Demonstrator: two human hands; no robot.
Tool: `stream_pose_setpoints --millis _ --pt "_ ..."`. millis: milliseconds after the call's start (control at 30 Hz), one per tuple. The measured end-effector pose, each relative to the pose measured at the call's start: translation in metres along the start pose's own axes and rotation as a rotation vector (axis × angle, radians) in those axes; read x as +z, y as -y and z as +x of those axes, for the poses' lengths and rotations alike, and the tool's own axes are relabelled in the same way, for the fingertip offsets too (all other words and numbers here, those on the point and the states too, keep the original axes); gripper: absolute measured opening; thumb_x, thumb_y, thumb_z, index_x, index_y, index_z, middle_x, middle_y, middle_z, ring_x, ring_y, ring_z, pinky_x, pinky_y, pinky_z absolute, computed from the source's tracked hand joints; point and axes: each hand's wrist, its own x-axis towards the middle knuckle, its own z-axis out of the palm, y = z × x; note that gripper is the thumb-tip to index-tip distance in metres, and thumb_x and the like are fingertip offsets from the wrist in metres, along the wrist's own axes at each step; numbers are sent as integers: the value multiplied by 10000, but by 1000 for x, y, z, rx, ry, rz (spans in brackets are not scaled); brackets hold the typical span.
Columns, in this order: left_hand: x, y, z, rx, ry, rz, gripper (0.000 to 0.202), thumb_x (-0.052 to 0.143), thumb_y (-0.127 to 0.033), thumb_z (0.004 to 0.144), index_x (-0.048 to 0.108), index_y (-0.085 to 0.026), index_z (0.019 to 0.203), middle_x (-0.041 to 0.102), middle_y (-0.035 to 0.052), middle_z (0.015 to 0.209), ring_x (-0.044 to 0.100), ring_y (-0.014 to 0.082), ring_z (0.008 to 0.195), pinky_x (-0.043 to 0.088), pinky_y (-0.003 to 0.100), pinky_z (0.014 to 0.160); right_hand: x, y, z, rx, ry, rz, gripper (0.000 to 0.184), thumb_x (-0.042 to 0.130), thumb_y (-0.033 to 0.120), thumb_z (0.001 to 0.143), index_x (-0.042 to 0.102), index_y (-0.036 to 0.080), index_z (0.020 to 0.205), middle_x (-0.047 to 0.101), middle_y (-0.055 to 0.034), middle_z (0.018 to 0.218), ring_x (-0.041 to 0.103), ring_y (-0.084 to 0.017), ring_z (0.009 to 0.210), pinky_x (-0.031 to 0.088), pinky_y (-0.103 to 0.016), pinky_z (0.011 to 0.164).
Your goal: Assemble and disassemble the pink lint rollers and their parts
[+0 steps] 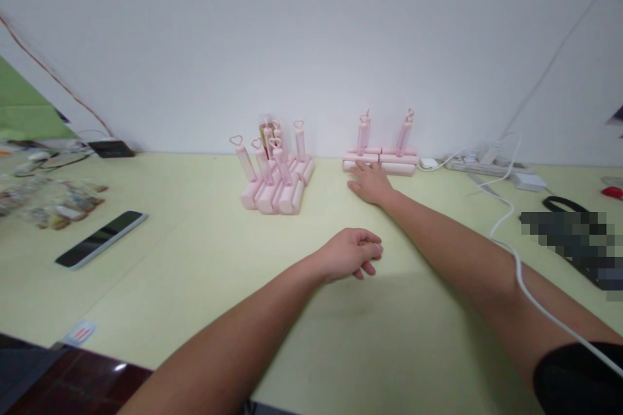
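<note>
My right hand (370,183) reaches far across the pale yellow table (195,285), fingers stretched flat, fingertips touching the near edge of a neat stack of pink lint rollers (382,157) by the wall. Two of its handles stand upright. My left hand (351,253) hovers over the middle of the table with fingers loosely curled and nothing visible in them. A looser cluster of pink rollers with heart-shaped handles (276,174) stands to the left of the stack.
A phone (101,238) lies face up at the left, beyond it a pile of small wrapped items (48,204). A power strip (479,163) with white cables (516,259) and a black object (564,204) lie at the right. A white wall backs the table.
</note>
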Motion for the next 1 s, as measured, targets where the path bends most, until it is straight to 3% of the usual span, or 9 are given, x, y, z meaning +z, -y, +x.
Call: stream_pose_setpoints --millis 167,300,633,1000 --pt "0 2 2 -1 3 13 393 626 -396 839 600 -133 1130 667 112 1027 662 127 651 466 198 468 -5 -32 -20 115 -69 -21 568 282 473 987 490 159 1413 455 -181 1427 373 -388 1211 327 -517 959" --pt "0 2 3 -9 -9 5 374 619 -377 841 599 -138 1128 665 103 1016 655 121 635 458 194 455 -10 -51 -25 148 -83 -42 531 311 452 977 526 171 1373 504 -183 1358 392 -390 1159 342 -519 925" --pt "0 0 1 -13 -6 15 381 618 -377 846 596 -133 1139 670 114 1036 656 109 638 450 174 465 -7 -33 -9 90 -62 -73 515 348 400 966 473 198 1423 456 -158 1416 346 -382 1215 284 -510 977" --pt "1 -2 -1 0 -5 16 336 585 -340 867 596 -126 1125 666 108 1023 651 114 635 454 186 455 -2 -39 -3 135 -74 -87 497 395 390 948 507 164 1375 482 -203 1346 384 -382 1175 291 -496 955"
